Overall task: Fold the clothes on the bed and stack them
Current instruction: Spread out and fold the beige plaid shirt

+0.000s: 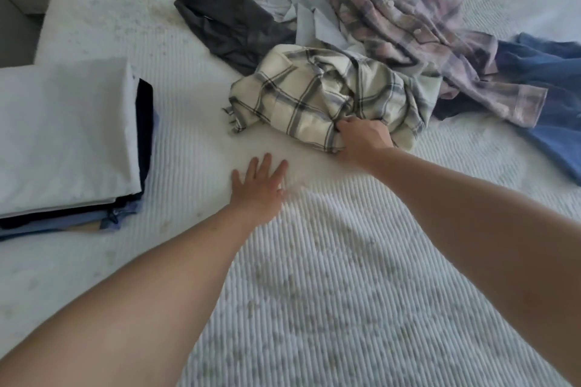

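head view shows us partway through, by our reckoning. on the left of the bed (314, 292) sits a stack of folded clothes (66, 141), a pale piece on top with dark and blue layers showing at its edges. the heap of unfolded clothes is well apart from it, further up and to the right: a cream plaid shirt (314, 100) nearest us, a dark grey garment (232, 28), a light blue shirt (295, 0), a pink plaid shirt (408, 19) and blue jeans (550, 72). our right hand (361, 138) has its fingers curled into the near edge of the cream plaid shirt, gripping it. our left hand (259, 188) lies flat on the bed with fingers spread, holding nothing. we judge several pieces done and at least five left, the cream shirt next to be spread and folded.
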